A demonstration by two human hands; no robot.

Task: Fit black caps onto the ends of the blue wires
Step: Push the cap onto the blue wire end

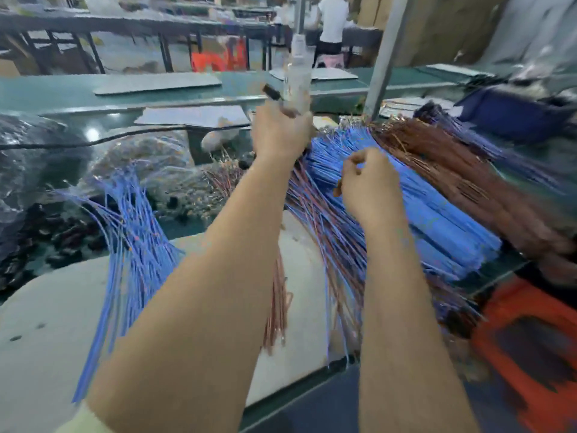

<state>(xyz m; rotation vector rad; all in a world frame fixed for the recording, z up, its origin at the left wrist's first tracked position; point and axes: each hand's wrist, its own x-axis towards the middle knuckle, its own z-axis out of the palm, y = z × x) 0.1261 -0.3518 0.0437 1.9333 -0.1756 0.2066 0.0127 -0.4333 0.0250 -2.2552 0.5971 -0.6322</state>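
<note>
A small, blurred black cap point(271, 91) juts above the raised left hand point(281, 132), which grips it. The right hand point(370, 182) curls over the blue wires point(421, 210); its hold is unclear.

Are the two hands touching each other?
Apart. The head view shows the left hand, holding a black cap up high, and the lower right hand, with blue wires showing in the gap between them.
</note>
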